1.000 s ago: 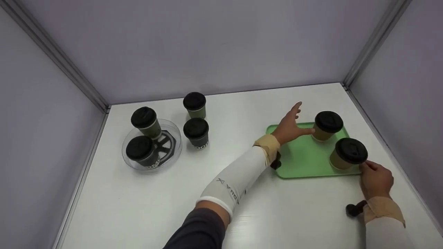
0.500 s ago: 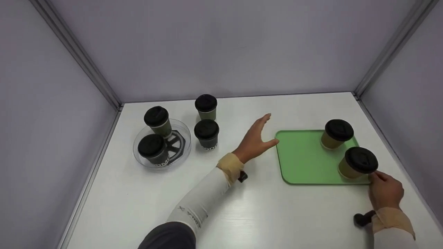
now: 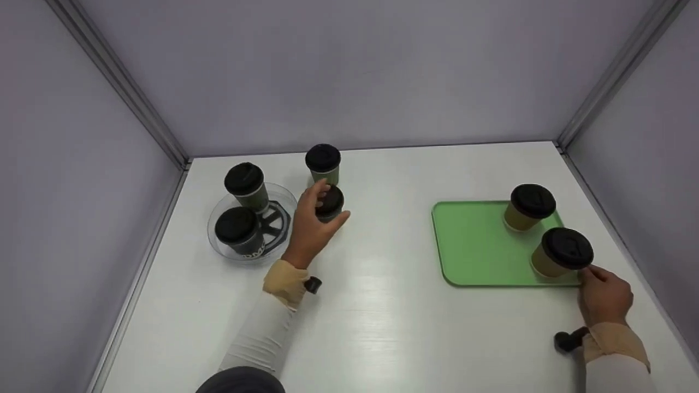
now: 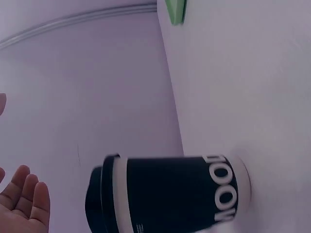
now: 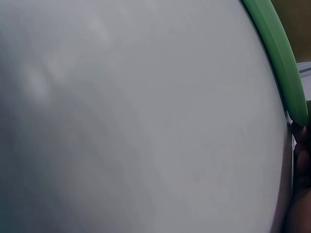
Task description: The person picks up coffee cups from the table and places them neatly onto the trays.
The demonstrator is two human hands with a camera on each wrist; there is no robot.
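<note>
My left hand [image 3: 311, 229] is spread, fingers and thumb apart, at the near left of a dark paper coffee cup [image 3: 332, 203] with a black lid. The hand partly hides this cup in the head view. Sideways in the left wrist view, the same dark coffee cup [image 4: 170, 191] shows white lettering, and my fingertips [image 4: 40, 201] appear apart from it. At the far right, my right hand [image 3: 606, 295] pinches the near right corner of a green tray [image 3: 472, 245]. Two brown coffee cups [image 3: 521, 217] [image 3: 548, 263] with black lids stand on the tray.
A green coffee cup [image 3: 325, 173] stands just behind the dark one. To the left, a clear round dish [image 3: 218, 251] carries a green cup [image 3: 254, 197] and a dark cup [image 3: 248, 240]. Panel walls [image 3: 371, 71] enclose the white table [image 3: 382, 327] at the back and sides.
My left hand has moved left from the tray, beside the brown cups, to the dark coffee cup. My right hand stays at the tray corner. The head view has shifted slightly.
</note>
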